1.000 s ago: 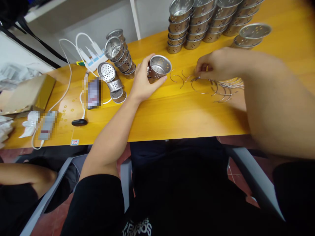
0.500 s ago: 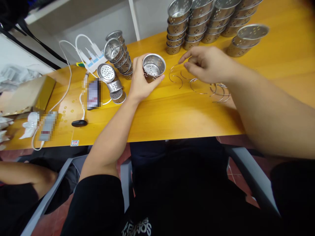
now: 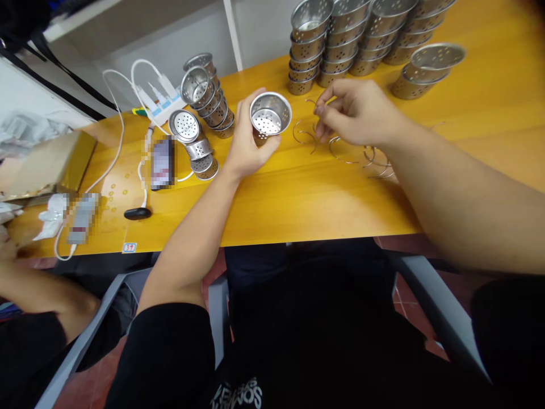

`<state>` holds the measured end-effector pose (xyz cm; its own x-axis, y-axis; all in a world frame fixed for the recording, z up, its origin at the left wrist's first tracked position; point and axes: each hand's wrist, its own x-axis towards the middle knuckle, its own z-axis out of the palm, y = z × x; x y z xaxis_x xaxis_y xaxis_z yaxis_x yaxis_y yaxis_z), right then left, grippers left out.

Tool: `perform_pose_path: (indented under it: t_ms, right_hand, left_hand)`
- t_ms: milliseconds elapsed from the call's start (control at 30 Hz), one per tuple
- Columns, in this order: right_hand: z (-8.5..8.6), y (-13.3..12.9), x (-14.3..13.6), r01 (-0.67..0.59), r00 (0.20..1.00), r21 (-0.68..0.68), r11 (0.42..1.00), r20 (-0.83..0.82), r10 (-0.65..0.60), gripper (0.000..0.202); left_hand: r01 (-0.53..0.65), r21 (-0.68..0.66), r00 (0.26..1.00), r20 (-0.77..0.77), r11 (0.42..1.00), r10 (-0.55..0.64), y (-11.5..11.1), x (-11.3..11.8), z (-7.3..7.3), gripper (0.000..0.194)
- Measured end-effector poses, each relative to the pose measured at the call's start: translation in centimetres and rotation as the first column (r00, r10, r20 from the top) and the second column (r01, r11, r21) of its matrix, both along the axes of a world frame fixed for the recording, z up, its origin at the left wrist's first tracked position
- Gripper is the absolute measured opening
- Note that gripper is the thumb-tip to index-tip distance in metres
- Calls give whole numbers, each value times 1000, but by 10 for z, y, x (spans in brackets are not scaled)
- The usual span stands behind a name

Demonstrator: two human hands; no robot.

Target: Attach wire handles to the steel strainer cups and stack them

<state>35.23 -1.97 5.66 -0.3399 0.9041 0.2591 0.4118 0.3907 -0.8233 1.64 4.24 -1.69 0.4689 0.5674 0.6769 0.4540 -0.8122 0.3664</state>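
Observation:
In the head view, my left hand (image 3: 247, 142) is wrapped round a perforated metal cup (image 3: 272, 116), its open mouth tipped up toward me and holes showing in its bottom. To the right, my right hand (image 3: 353, 113) has its fingertips pinched on a thin curved wire ring (image 3: 310, 101), a short piece of which sticks out past the index finger. More open wire rings (image 3: 340, 156) lie on the table below that hand. Another bent wire (image 3: 304, 135) lies between the cup and my right hand.
Stacks of perforated cups (image 3: 309, 42) stand at the back, with a short stack (image 3: 419, 79) to their right. A leaning stack (image 3: 208, 102) and loose cups (image 3: 198, 149) are at left, near a phone (image 3: 162, 165), power strip (image 3: 166, 105) and cables. A person's arm (image 3: 46, 289) shows at lower left.
My right hand's fingers have closed into a pinch at the wire rings. My left hand has shifted the cup slightly right. The neighbouring person's arm has moved up.

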Motion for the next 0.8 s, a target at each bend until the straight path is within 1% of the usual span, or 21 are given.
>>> perform_pose_path:
  t_ms: [67, 133, 200, 267, 367, 467, 567, 633, 733, 800]
  right_hand:
    - [0, 0, -1, 5, 999, 64, 998, -41, -3, 26]
    - [0, 2, 1, 19, 999, 175, 984, -33, -13, 41]
    - [-2, 6, 3, 35, 999, 276, 960, -29, -27, 47]
    - [-3, 10, 5, 40, 998, 324, 945, -65, -20, 49]
    - [-4, 10, 3, 26, 991, 325, 945, -133, 18, 56]
    - [-2, 4, -3, 11, 986, 311, 950, -163, 43, 63]
    - [-1, -4, -13, 8, 987, 253, 967, -157, 33, 58]
    - [-1, -10, -20, 7, 988, 227, 974, -154, 29, 60]
    - [2, -17, -30, 35, 992, 268, 963, -130, 1, 72]
    - [6, -23, -33, 65, 995, 268, 961, -89, -43, 71]
  left_hand:
    - [-26, -6, 998, 57, 1000, 26, -1, 1, 1, 94]
    - [-35, -23, 996, 76, 999, 36, -1, 0, 1, 94]
    - [-19, -34, 998, 59, 999, 21, 0, 0, 1, 96]
    - [8, -42, 998, 58, 999, -5, 1, -1, -1, 98]
    - [52, -62, 994, 96, 997, -46, 0, 1, -4, 99]
    - [77, -91, 991, 116, 993, -66, -4, 7, -4, 98]
    - [92, -107, 992, 102, 990, -81, -9, 13, -3, 96]
    - [98, -110, 993, 82, 989, -90, -11, 16, -1, 96]
    - [73, -110, 997, 33, 991, -70, -15, 19, 1, 95]
    - [34, -117, 999, -6, 993, -35, -18, 21, 4, 96]
